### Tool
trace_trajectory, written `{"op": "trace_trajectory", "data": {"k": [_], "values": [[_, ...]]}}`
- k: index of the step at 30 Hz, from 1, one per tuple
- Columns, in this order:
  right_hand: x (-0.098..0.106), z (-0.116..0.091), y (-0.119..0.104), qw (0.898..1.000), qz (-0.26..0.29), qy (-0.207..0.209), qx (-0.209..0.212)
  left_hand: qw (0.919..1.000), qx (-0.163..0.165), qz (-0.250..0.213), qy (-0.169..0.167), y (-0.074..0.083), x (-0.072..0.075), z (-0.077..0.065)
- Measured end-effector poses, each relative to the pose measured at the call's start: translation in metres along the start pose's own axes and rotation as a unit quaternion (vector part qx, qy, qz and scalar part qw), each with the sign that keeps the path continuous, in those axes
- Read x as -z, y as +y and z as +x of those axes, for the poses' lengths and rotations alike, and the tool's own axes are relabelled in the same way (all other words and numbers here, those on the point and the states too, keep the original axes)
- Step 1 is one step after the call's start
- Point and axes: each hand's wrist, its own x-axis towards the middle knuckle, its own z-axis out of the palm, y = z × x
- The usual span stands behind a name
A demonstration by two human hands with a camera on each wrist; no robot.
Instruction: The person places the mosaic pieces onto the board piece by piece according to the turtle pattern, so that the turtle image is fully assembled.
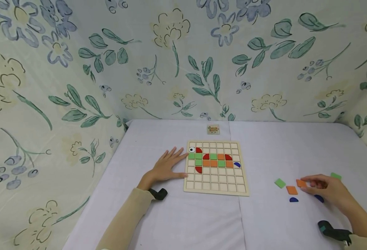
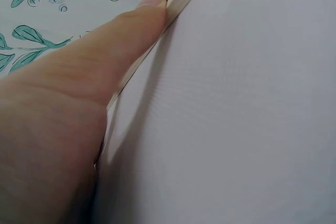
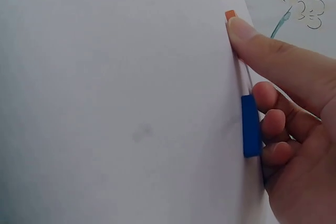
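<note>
My left hand point(image 1: 165, 167) lies flat with fingers spread, its fingertips and thumb at the left edge of a square wooden grid board point(image 1: 216, 193). On the board, red, green and orange tiles form a fish-like shape, with a round eye tile point(image 1: 192, 149) at upper left and a blue half-round tile point(image 1: 237, 165) at right. My right hand point(image 1: 330, 190) pinches an orange square tile point(image 1: 300, 183) between thumb and fingers, low over the table. In the right wrist view the thumb presses on that orange tile's edge point(image 3: 230, 14), and a blue half-round tile point(image 3: 251, 127) lies by the curled fingers.
Around my right hand lie another orange square point(image 1: 292, 190), a green square point(image 1: 280, 183), a second green tile point(image 1: 336, 176) and a blue half-round point(image 1: 294, 199). A small picture card point(image 1: 213, 129) lies behind the board. White cloth point(image 1: 202, 222) covers the table; floral fabric hangs behind.
</note>
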Motion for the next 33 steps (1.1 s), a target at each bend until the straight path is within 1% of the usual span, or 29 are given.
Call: {"op": "trace_trajectory", "data": {"k": [5,12,18,21,23,28,33], "values": [[0.001,0.001,-0.002,1.000,-0.022,0.001,0.022,1.0000,0.003,0.007,0.000,0.000,0.000,-0.001],[-0.002,0.002,0.001,0.999,-0.030,0.005,0.041,1.0000,0.007,0.005,-0.002,0.001,0.000,-0.001],[-0.004,0.000,0.000,0.999,-0.026,0.013,0.036,0.9999,0.009,0.007,-0.006,0.002,0.002,-0.001],[-0.002,-0.001,-0.007,0.999,-0.022,0.010,0.028,0.9999,0.011,0.009,-0.009,0.004,0.002,-0.001],[-0.001,-0.002,-0.013,0.999,-0.019,0.010,0.032,0.9999,0.011,0.007,-0.010,0.005,0.003,-0.001],[0.001,-0.005,-0.033,0.998,-0.012,0.021,0.065,0.9999,0.008,0.002,-0.010,0.006,0.004,-0.001],[-0.001,-0.005,-0.052,0.995,-0.012,0.032,0.093,0.9999,0.010,0.008,-0.012,0.004,0.003,-0.001]]}}
